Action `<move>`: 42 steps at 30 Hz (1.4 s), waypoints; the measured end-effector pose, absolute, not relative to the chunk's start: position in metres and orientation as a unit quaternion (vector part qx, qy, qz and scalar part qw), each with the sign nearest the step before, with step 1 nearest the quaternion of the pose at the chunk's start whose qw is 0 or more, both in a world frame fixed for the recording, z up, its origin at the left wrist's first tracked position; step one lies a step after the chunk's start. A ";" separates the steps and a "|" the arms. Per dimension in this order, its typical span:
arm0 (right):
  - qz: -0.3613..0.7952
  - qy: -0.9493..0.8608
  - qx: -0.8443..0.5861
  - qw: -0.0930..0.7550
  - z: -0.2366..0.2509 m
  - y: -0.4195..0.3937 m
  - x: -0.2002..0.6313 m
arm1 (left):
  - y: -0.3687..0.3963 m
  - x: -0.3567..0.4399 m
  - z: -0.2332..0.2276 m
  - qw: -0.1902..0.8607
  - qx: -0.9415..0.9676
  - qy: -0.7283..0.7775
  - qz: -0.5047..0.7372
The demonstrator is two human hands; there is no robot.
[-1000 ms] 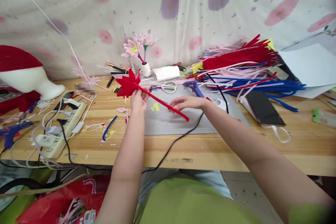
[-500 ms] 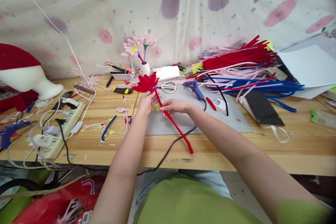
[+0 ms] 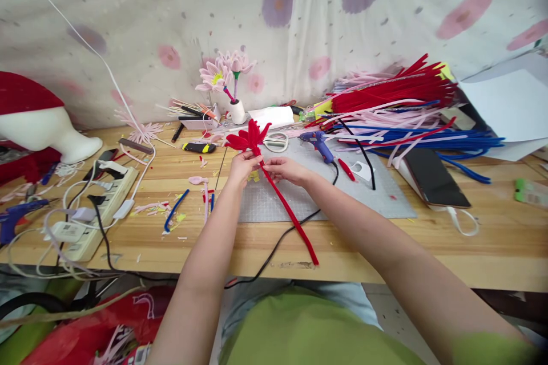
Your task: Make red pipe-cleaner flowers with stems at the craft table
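Note:
A red fuzzy flower point(image 3: 249, 138) made of pipe cleaners is held over the grey cutting mat point(image 3: 274, 205). My left hand point(image 3: 245, 168) is closed around its base, just under the petals. A long red pipe cleaner point(image 3: 293, 219) runs from there down toward the table's front edge. My right hand point(image 3: 282, 170) pinches this strip near its upper end, close to my left fingers. Behind the flower lie white-handled scissors point(image 3: 276, 141), their blades partly hidden by the petals.
A blue glue gun point(image 3: 319, 145) rests on the mat, its black cord crossing the front. Bundles of red pipe cleaners point(image 3: 394, 94) and blue ones point(image 3: 454, 140) lie right, near a phone point(image 3: 434, 177). Left stand a power strip point(image 3: 103, 214) and foam head point(image 3: 43, 125). Pink flowers point(image 3: 218, 74) stand behind.
The flower has tipped more upright and shifted slightly right. My right hand has slid up the red strip, closer to my left hand. The strip's free end hangs slightly lower.

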State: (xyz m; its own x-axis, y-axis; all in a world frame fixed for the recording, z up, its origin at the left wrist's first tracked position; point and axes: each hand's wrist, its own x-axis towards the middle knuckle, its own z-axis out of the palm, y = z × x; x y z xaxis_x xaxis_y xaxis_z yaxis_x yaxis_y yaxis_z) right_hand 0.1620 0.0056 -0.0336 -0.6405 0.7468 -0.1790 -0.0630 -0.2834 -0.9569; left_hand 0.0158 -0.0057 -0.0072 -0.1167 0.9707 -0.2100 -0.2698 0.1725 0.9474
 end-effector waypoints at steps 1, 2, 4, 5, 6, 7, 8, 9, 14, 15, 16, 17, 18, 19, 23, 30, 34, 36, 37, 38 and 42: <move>0.726 -0.536 -0.324 0.282 -0.033 0.006 0.162 | -0.005 0.016 -0.008 0.566 0.339 0.514 0.548; 0.719 -0.541 -0.328 0.288 -0.031 0.006 0.162 | -0.004 0.016 -0.008 0.564 0.333 0.518 0.550; 0.706 -0.545 -0.340 0.298 -0.029 0.006 0.162 | -0.003 0.017 -0.009 0.568 0.316 0.522 0.552; 0.703 -0.543 -0.346 0.301 -0.028 0.006 0.163 | -0.003 0.018 -0.009 0.572 0.306 0.522 0.554; 0.703 -0.540 -0.350 0.304 -0.027 0.006 0.164 | -0.003 0.019 -0.009 0.575 0.298 0.522 0.555; 0.704 -0.535 -0.351 0.307 -0.027 0.006 0.164 | -0.004 0.020 -0.010 0.578 0.292 0.520 0.558; 0.707 -0.531 -0.350 0.309 -0.027 0.006 0.165 | -0.004 0.021 -0.010 0.579 0.288 0.518 0.560; 0.710 -0.528 -0.348 0.311 -0.028 0.006 0.166 | -0.005 0.021 -0.010 0.580 0.286 0.518 0.560; 0.724 -0.538 -0.314 0.298 -0.032 0.004 0.168 | -0.008 0.021 -0.006 0.570 0.299 0.535 0.547; 0.730 -0.538 -0.303 0.292 -0.032 0.003 0.168 | -0.008 0.021 -0.005 0.566 0.304 0.537 0.546; 0.737 -0.536 -0.295 0.288 -0.032 0.003 0.167 | -0.008 0.020 -0.004 0.563 0.308 0.537 0.547; 0.741 -0.534 -0.291 0.287 -0.032 0.002 0.166 | -0.008 0.019 -0.003 0.560 0.310 0.537 0.549; 0.740 -0.533 -0.291 0.290 -0.032 0.002 0.166 | -0.008 0.019 -0.003 0.558 0.311 0.536 0.552; 0.736 -0.534 -0.293 0.295 -0.032 0.001 0.165 | -0.007 0.018 -0.003 0.556 0.310 0.534 0.556; 0.710 -0.553 -0.296 0.321 -0.029 -0.001 0.160 | -0.006 0.016 -0.004 0.557 0.306 0.530 0.562; 0.736 -0.499 -0.353 0.292 -0.020 -0.010 0.149 | -0.003 0.021 -0.010 0.532 0.306 0.517 0.597; 0.709 -0.507 -0.388 0.300 -0.017 -0.012 0.144 | -0.002 0.027 -0.012 0.496 0.318 0.526 0.613; 0.703 -0.505 -0.396 0.305 -0.017 -0.013 0.142 | -0.003 0.029 -0.013 0.491 0.320 0.532 0.611; 0.699 -0.505 -0.400 0.310 -0.018 -0.013 0.141 | -0.003 0.029 -0.012 0.493 0.318 0.531 0.611; 0.692 -0.507 -0.406 0.315 -0.018 -0.014 0.140 | -0.004 0.029 -0.012 0.499 0.316 0.528 0.610; 0.652 -0.539 -0.421 0.328 -0.025 -0.012 0.136 | -0.007 0.026 -0.012 0.536 0.294 0.508 0.607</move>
State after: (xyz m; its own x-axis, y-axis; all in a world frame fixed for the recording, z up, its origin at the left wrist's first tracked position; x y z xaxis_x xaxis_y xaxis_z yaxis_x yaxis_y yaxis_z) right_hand 0.1358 -0.0117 -0.0250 -0.4300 0.8813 -0.1959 0.0262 -0.2047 -0.9785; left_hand 0.0263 -0.0068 -0.0116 -0.2525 0.9493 -0.1875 -0.3522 0.0903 0.9316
